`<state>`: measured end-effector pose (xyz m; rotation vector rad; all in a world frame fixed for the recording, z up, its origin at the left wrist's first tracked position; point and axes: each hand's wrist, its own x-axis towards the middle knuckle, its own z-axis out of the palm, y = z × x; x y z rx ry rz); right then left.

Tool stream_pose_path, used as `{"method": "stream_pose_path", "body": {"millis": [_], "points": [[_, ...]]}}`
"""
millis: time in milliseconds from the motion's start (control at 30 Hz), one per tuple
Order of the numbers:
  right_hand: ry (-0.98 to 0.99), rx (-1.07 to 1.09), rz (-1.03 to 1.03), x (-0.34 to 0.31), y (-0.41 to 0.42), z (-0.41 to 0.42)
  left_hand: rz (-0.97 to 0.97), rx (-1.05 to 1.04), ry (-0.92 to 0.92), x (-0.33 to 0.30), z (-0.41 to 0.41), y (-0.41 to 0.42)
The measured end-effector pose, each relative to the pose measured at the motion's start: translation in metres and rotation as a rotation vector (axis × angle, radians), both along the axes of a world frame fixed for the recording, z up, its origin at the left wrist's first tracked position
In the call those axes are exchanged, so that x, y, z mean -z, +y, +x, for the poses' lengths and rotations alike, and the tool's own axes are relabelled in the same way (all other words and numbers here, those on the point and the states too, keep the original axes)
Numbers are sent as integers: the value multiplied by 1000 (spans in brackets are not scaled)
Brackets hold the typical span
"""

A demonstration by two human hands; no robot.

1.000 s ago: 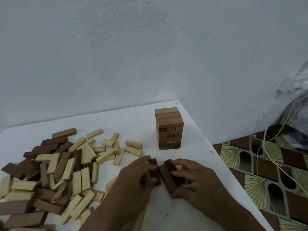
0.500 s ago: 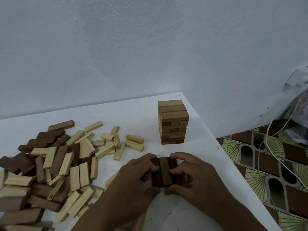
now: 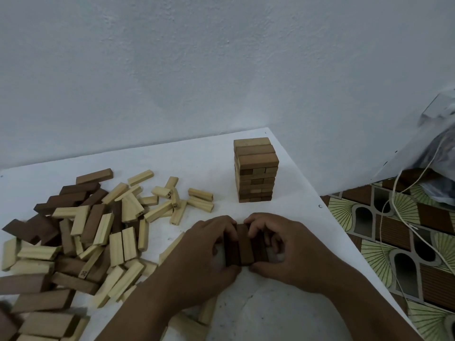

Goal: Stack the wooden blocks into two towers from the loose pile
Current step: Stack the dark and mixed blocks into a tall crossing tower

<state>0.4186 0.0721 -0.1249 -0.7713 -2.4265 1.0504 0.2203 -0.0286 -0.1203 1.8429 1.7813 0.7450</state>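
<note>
One tower point(image 3: 256, 172) standing, upper centre-right on white table point(image 3: 283, 311). Left hand point(image 3: 204, 257) and right hand point(image 3: 288, 252) curl round row of three dark blocks point(image 3: 243, 244), lower centre, squaring it; looks like second tower's base layer. Loose pile point(image 3: 81, 232) at left largely unused; most stacking remains.

Pile point(image 3: 81, 239) pale and dark brown; tower point(image 3: 256, 173) tan; table point(image 3: 221, 163) white.

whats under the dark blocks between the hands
The dark blocks lie side by side flat on the white table, with nothing visible beneath. The left hand and right hand cover their outer sides.
</note>
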Motion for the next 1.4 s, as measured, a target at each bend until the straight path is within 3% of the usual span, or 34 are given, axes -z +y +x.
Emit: {"method": "stream_pose_path", "body": {"millis": [367, 800, 1033, 1400], "points": [[72, 31, -13, -17, -4, 5, -35, -43, -38, -18, 7, 0], [83, 57, 109, -112, 50, -3, 214, -9, -67, -100, -9, 56], [40, 37, 45, -136, 96, -22, 162, -70, -102, -123, -19, 100], [-91, 31, -16, -127, 121, -33, 60, -108, -136, -106, -26, 121]]}}
